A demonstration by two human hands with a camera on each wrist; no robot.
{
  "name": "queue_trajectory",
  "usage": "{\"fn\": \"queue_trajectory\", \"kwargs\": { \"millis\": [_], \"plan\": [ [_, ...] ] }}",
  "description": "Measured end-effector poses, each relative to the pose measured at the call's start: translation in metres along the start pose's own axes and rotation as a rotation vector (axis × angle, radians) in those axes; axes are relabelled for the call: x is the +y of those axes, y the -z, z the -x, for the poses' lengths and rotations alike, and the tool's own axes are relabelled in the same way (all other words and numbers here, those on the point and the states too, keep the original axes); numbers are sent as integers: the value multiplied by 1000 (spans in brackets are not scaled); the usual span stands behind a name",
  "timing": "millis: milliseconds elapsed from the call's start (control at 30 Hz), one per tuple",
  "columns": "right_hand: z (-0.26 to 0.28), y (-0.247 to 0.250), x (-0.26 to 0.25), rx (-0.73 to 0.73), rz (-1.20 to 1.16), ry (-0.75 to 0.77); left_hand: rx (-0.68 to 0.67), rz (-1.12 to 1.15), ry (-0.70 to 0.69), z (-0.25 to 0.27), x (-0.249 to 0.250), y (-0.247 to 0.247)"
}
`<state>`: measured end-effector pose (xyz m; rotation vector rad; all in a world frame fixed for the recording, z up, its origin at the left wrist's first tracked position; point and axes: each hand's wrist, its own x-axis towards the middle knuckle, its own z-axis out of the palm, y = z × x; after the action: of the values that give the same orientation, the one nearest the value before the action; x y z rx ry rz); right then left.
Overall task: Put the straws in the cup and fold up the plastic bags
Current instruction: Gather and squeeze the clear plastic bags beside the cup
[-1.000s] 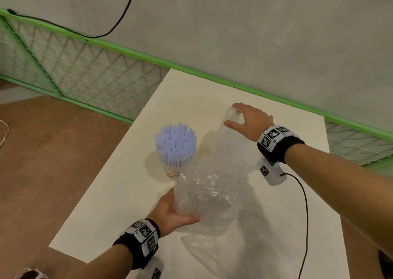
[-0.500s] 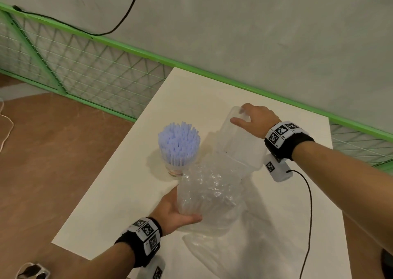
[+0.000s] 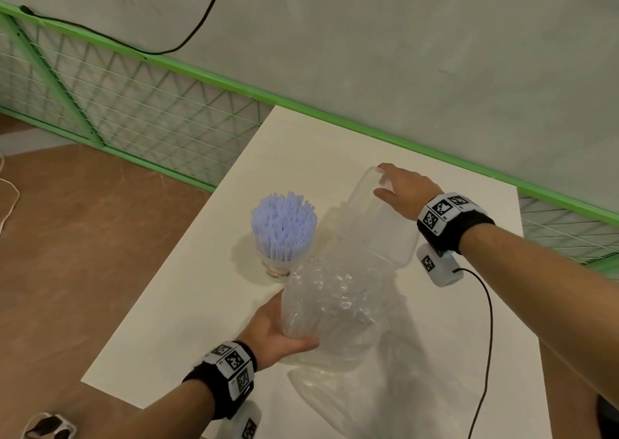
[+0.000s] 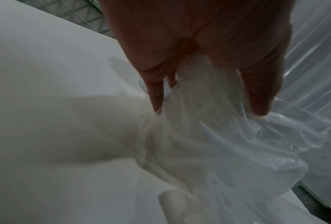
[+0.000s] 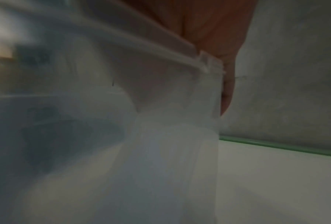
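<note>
Straws (image 3: pixel 284 229) already stand bunched in the cup (image 3: pixel 278 269), just beyond the left hand (image 3: pixel 273 333), as the folding step proceeds. That hand grips the crumpled end of a clear plastic bag (image 3: pixel 335 308), while the right hand (image 3: pixel 403 190) pinches its far, smooth end, stretched between them above the white table (image 3: pixel 187 298). Judging by this, the next move calls for bringing both ends together flat.

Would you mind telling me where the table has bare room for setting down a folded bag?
Bare table lies beyond the cup of straws, toward the green rail, and along the left edge. The plastic bags crowd the near right.
</note>
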<state>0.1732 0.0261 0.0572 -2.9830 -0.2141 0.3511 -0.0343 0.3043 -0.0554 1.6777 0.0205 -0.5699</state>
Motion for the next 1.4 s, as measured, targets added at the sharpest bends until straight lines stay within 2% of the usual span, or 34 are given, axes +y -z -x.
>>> {"fn": "queue_trajectory", "kwargs": {
  "millis": [100,233,300,367,500,567,633,867,1067,1167,1267,1400],
  "plan": [
    [4,2,-3,6,10,-18,-1,-3,0,0,1,0],
    [37,17,-14,294,-196,151,9,19,16,1,-1,1],
    [69,26,-21,348,-348,224,8,27,18,1,-2,1],
    [110,31,-29,284,-475,222,5,43,22,1,-2,0],
    [185,13,-44,5,-604,188,-6,88,42,0,-5,0],
    [204,-9,-52,-34,-596,167,-1,102,50,-1,-8,1],
    [210,-31,-61,26,-581,152,0,102,56,-2,-9,1],
    [207,-65,-80,412,-677,90,12,38,25,0,-7,4],
    [208,-85,-93,616,-678,53,12,1,3,0,-5,4],
    [208,-91,-97,640,-686,-1,10,-11,-1,0,-6,5],
    [210,-93,-100,574,-704,-51,7,-18,-7,-1,-9,7],
    [210,-95,-107,588,-713,-49,-6,-17,-7,-3,-12,8]
  ]
}}
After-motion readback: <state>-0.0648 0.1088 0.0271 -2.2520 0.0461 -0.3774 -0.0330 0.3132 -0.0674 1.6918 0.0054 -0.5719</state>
